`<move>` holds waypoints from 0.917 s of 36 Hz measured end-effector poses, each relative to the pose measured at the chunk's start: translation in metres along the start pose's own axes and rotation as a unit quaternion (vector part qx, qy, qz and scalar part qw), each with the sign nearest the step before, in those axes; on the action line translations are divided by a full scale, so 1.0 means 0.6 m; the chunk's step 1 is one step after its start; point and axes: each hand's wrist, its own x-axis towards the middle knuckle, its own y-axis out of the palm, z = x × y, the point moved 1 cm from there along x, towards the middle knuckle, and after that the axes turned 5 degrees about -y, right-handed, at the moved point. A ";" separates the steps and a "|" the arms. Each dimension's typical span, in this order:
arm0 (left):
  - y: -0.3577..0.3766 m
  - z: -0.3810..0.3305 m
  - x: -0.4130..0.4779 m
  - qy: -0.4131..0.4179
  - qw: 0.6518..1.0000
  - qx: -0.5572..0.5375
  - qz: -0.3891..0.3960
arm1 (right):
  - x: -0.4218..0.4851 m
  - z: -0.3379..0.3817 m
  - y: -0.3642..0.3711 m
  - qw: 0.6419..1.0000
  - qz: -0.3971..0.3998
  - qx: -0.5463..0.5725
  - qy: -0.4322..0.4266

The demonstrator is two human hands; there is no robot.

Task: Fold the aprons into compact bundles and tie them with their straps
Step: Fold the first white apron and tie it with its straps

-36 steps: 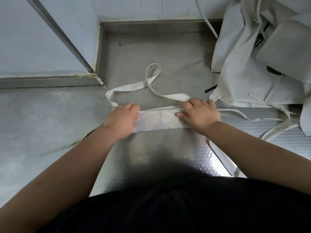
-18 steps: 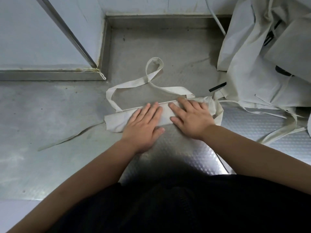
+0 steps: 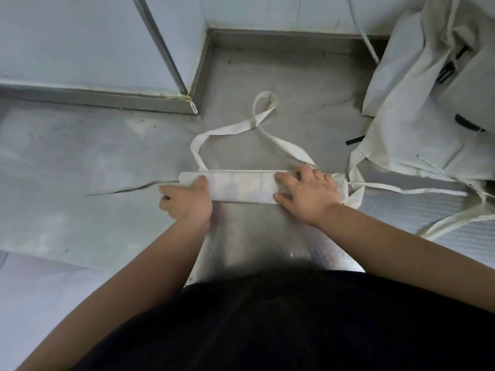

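Note:
A cream apron folded into a long narrow strip (image 3: pixel 241 187) lies across the steel surface in front of me. My left hand (image 3: pixel 187 202) sits at its left end, thumb on the cloth and fingers curled at the near edge. My right hand (image 3: pixel 308 194) presses flat on the strip's right end, fingers spread. The neck strap (image 3: pixel 257 124) loops away behind the strip. A waist strap (image 3: pixel 401 189) trails off to the right, and a thin one (image 3: pixel 128 189) runs to the left.
A heap of unfolded cream aprons (image 3: pixel 434 108) fills the right side, with loose straps (image 3: pixel 455 223) spilling toward me. White wall panels and a steel corner ledge (image 3: pixel 101 99) close off the back left. A textured steel plate (image 3: pixel 267 236) lies under my forearms.
My left hand slid from the strip's middle out to its left end and curled. The strip looks narrower and tighter than before. My right hand stayed on the right end.

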 end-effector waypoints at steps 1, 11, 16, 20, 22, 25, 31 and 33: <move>0.001 0.002 -0.003 -0.049 0.998 -0.043 0.014 | -0.005 0.001 0.003 1.000 0.000 0.006 0.002; -0.005 0.020 -0.037 0.131 0.978 -0.151 0.064 | -0.017 -0.002 0.014 1.000 -0.005 0.011 0.002; 0.012 0.040 -0.056 0.528 0.837 0.146 0.013 | -0.014 -0.004 0.018 1.000 -0.009 0.021 -0.004; 0.024 0.059 -0.043 0.626 0.740 0.246 -0.013 | -0.017 -0.009 0.018 0.999 -0.008 0.034 -0.011; 0.022 0.062 -0.040 0.665 0.689 0.288 -0.011 | -0.021 -0.017 0.015 0.999 -0.008 0.048 -0.022; 0.013 0.059 -0.043 0.677 0.647 0.350 -0.009 | -0.033 -0.030 0.013 0.996 -0.033 0.081 -0.032; 0.016 0.046 -0.074 0.614 0.678 0.401 0.044 | -0.053 -0.036 0.006 0.966 -0.148 0.184 0.105; 0.019 0.043 -0.085 0.586 0.677 0.442 0.050 | -0.061 -0.039 0.012 0.949 -0.135 0.241 0.154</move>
